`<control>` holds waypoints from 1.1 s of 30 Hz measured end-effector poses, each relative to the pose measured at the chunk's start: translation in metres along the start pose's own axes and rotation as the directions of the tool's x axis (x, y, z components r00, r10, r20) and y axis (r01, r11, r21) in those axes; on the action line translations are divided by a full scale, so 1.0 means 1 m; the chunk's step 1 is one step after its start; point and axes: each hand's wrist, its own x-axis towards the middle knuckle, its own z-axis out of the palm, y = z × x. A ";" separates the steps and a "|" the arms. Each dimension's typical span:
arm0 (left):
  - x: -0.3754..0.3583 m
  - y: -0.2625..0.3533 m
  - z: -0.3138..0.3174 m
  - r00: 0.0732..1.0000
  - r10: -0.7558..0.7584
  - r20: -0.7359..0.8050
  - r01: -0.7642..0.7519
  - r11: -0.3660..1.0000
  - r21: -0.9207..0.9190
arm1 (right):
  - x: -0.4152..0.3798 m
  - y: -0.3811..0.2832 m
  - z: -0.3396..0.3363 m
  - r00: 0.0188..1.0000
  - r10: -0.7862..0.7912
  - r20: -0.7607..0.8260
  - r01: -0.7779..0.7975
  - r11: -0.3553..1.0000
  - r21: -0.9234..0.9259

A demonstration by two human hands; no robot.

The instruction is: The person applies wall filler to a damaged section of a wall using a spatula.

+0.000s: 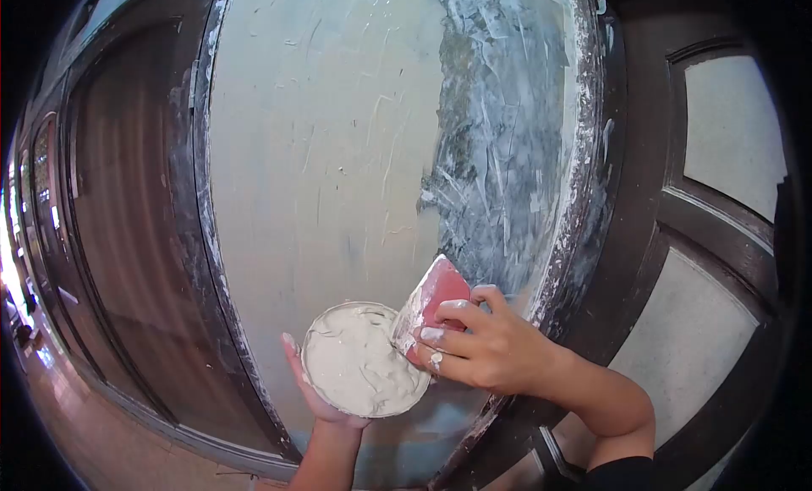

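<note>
A round tub full of whitish paste rests in my left hand, whose fingers go round its side and underneath. My right hand grips a red scraper smeared with paste. The scraper's lower left edge is at the tub's right rim, by the paste. Some fingertips of my right hand are coated white. Behind both hands stands a panel, covered in smooth pale paste on the left and centre, with a patchy blue-grey strip on its right side.
Dark frames with white smears border the panel. A dark door with pale inset panels stands at the right. Glazed dark doors line the left, above a tiled floor. My right forearm crosses the lower right.
</note>
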 end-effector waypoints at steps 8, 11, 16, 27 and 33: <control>-0.010 -0.007 0.001 0.999 -0.052 -0.004 0.052 0.999 0.001 | -0.004 -0.006 0.010 0.998 0.023 -0.052 -0.024 1.000 -0.012; -0.014 -0.009 -0.001 0.997 -0.076 -0.016 0.076 0.997 -0.002 | -0.004 -0.009 0.010 0.997 0.051 -0.061 -0.053 0.998 -0.027; -0.017 -0.007 -0.004 0.997 -0.077 -0.028 0.078 0.997 0.028 | -0.003 -0.009 0.005 0.990 0.108 -0.091 -0.111 0.993 -0.035; -0.023 -0.006 -0.003 0.958 -0.194 0.212 0.246 0.936 -0.253 | 0.008 0.024 -0.002 0.967 0.234 -0.097 -0.237 0.971 -0.021; -0.026 -0.006 -0.005 0.942 -0.313 0.120 0.319 0.947 -0.033 | 0.047 0.107 -0.007 0.761 0.559 -0.330 -0.507 0.829 0.236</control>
